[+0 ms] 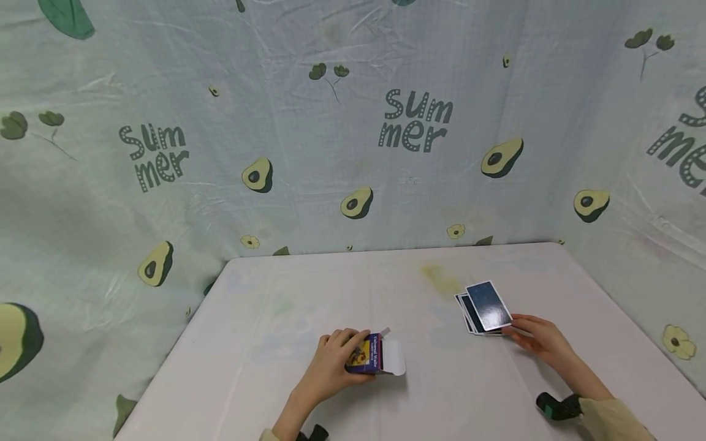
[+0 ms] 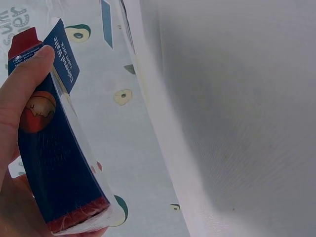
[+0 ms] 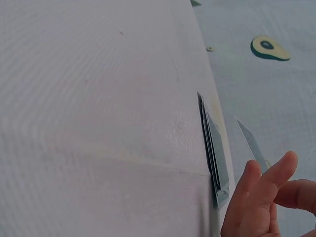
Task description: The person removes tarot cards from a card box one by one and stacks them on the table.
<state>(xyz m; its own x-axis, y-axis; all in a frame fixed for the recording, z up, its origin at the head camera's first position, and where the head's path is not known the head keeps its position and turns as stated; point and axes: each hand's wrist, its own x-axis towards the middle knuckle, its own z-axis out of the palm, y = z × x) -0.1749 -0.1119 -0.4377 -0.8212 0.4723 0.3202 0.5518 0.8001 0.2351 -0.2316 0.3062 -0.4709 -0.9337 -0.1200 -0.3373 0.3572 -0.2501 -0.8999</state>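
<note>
My left hand [image 1: 333, 362] grips a blue and purple tarot deck box [image 1: 361, 357], fingers over its top and thumb on the near side. The end of the box facing right has its white flap [image 1: 393, 358] folded out. In the left wrist view the box [image 2: 61, 153] shows "Universal Waite Tarot Deck" on a raised flap [image 2: 63, 57]. My right hand [image 1: 539, 338] pinches one dark-backed card [image 1: 489, 306] by its near right corner. That card is tilted above a loose pile of cards [image 1: 467, 315] on the table; the right wrist view shows a gap between card [image 3: 250, 140] and pile [image 3: 216, 158].
A white cloth covers the table [image 1: 287, 306], with a yellowish stain [image 1: 440, 278] beyond the cards. Behind and beside it hangs a pale curtain [image 1: 298, 141] printed with avocados and "summer". Dark camera mounts sit at both wrists, the right one [image 1: 557, 406] near the table's front.
</note>
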